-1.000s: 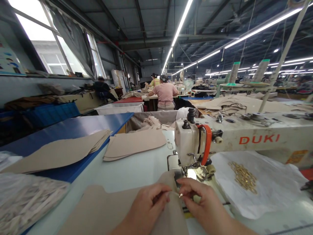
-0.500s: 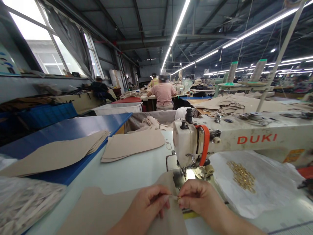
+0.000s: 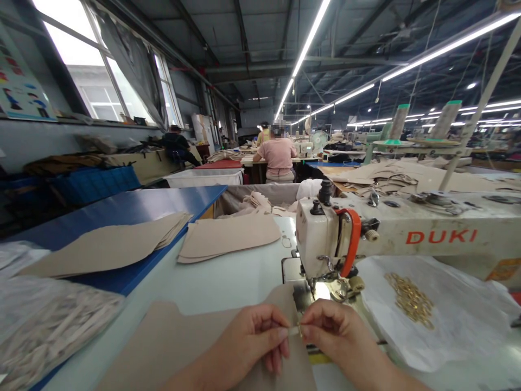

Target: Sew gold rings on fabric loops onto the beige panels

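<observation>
My left hand (image 3: 255, 339) and my right hand (image 3: 336, 336) meet just in front of the sewing machine's needle area (image 3: 325, 290). Both are closed in a pinch on a small pale strip (image 3: 293, 330) with a tiny gold ring on it. Under my hands lies a tan fabric piece (image 3: 171, 342) on the pale table. The white DUKI sewing machine (image 3: 407, 233) stands right behind my right hand. A heap of small gold rings (image 3: 410, 300) lies on white paper (image 3: 456, 320) to the right.
Two stacks of tan cut pieces (image 3: 228, 236) (image 3: 109, 247) lie at the left on the table and a blue board (image 3: 122, 209). A bag of pale strips (image 3: 49, 331) sits at the near left. A person in pink (image 3: 279, 157) sits far ahead with their back turned.
My hands stay pinched together on the strip; the fingers have shifted slightly along it. The view has moved a little to the left.
</observation>
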The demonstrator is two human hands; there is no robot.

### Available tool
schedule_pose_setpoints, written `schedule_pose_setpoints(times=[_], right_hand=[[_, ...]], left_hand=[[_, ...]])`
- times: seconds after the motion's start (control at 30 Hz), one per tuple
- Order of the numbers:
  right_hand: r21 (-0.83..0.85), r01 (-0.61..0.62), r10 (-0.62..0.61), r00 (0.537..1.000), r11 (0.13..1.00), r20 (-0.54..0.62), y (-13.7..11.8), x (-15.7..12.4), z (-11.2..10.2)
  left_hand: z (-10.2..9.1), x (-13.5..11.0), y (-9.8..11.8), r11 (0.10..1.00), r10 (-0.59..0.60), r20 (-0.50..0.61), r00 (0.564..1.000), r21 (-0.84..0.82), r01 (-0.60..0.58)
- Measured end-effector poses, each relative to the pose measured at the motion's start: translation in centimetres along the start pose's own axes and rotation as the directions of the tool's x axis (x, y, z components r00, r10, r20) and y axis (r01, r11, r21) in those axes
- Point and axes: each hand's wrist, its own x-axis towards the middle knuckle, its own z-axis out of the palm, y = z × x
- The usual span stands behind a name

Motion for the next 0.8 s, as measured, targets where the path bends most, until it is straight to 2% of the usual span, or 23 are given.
schedule_pose_setpoints(times=[0.1,0.23,0.33,0.43,0.67,0.8], right_hand=[[0.006,-0.022,0.022,0.999,1.000,0.044,0.2,0.1,0.4],[0.097,-0.094,0.085,0.992,0.991,0.091,0.4,0.4,0.7],[0.156,-0.144,0.133,0.988,0.977,0.083,0.4,0.5,0.7],[0.191,-0.132,0.124,0.991,0.973,0.057,0.4,0.6,0.8],[0.189,-0.147,0.138,0.988,0.971,0.064,0.4,0.5,1.4],[0.152,-0.081,0.068,0.994,0.985,0.086,-0.5,-0.2,1.9]], left_hand=[[0.2,0.0,0.0,1.000,0.012,-0.009,1.000,-0.006,-0.012],[0.4,0.0,0.5,0.998,0.002,-0.020,1.000,-0.063,-0.004],[0.6,0.0,0.9,0.984,-0.055,-0.065,0.996,-0.173,0.043],[0.8,0.2,1.0,0.973,-0.092,-0.055,0.994,-0.219,0.078],[1.0,0.7,0.5,0.990,-0.112,-0.075,0.991,-0.095,0.105],[0.9,0.5,0.1,0.997,-0.075,-0.065,0.995,-0.004,0.075]])
